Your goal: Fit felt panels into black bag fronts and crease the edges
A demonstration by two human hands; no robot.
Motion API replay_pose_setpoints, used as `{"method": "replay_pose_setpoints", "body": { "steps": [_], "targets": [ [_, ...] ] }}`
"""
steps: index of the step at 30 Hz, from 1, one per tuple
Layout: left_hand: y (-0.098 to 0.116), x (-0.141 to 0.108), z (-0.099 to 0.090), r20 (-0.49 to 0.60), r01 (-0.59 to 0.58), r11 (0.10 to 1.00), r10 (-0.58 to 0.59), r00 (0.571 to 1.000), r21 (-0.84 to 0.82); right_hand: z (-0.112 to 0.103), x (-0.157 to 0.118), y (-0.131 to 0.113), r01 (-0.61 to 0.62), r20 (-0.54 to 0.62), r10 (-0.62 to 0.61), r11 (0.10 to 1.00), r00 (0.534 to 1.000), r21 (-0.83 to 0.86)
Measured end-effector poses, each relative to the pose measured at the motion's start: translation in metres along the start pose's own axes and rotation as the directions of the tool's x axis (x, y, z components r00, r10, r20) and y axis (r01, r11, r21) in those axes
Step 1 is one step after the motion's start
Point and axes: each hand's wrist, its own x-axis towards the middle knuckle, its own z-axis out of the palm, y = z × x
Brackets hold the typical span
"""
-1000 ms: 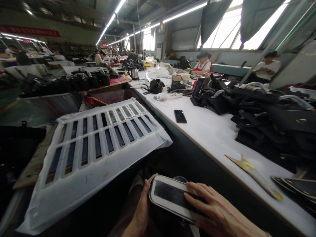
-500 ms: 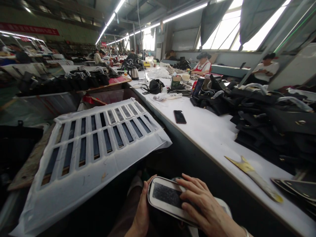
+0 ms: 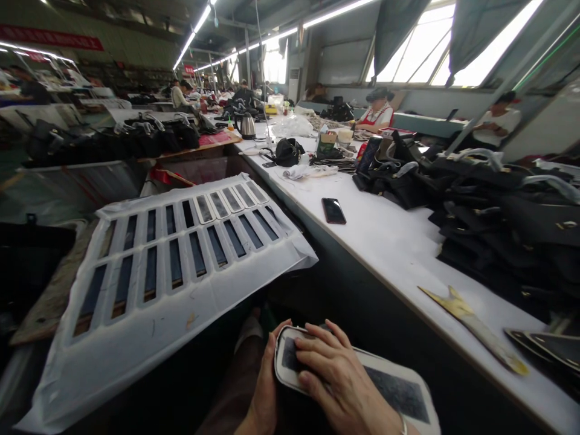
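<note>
Stretching from beyond both hands down past the right hand's outer side, the pale counter (image 3: pixel 385 248) carries a heap of black bags (image 3: pixel 512 241), well to the right of the right hand (image 3: pixel 342 377). Ahead and to the left of the left hand (image 3: pixel 265 386) lies the white-covered rack (image 3: pixel 158 323), with two rows of dark narrow slots and five pale-rimmed strips (image 3: pixel 220 204) in its far row. The pale-rimmed panel (image 3: pixel 289 359) is between the hands, low in front of the body: the left hand grasps its rounded end, while the right hand, unclenched, lies palm down across its dark middle. A matching pale-rimmed section (image 3: pixel 399 396) shows past the right hand, which hides whether the two join. Right of the right hand, near the counter's edge, is a yellow-tipped pale tool (image 3: pixel 473 331); beyond that hand lies a dark phone (image 3: pixel 334 211).
</note>
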Motion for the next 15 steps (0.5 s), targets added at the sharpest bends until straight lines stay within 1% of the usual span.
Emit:
{"method": "replay_pose_setpoints", "body": {
  "steps": [2, 4, 7, 11, 15],
  "targets": [
    [0.002, 0.0, 0.0, 0.003, -0.001, 1.0, 0.001, 1.0, 0.008, 0.005, 0.004, -0.002, -0.014, -0.073, 0.018, 0.998, 0.997, 0.065],
    [0.004, -0.001, 0.0, 0.016, 0.003, 1.0, -0.003, 1.0, 0.008, 0.012, 0.01, -0.003, -0.003, -0.121, 0.013, 0.997, 0.993, 0.083],
    [0.005, 0.0, 0.001, 0.03, 0.01, 1.0, -0.01, 1.0, 0.007, 0.021, 0.018, -0.002, -0.006, -0.142, 0.009, 1.0, 0.99, 0.022],
    [0.005, 0.001, 0.0, 0.029, -0.034, 0.999, 0.033, 0.999, 0.033, 0.027, 0.022, -0.001, -0.02, -0.141, 0.016, 0.999, 0.99, -0.025],
    [0.009, 0.0, 0.002, 0.054, -0.06, 0.992, 0.054, 0.997, 0.114, 0.035, 0.019, -0.001, -0.045, -0.225, 0.036, 0.998, 0.974, -0.034]
  ]
}}
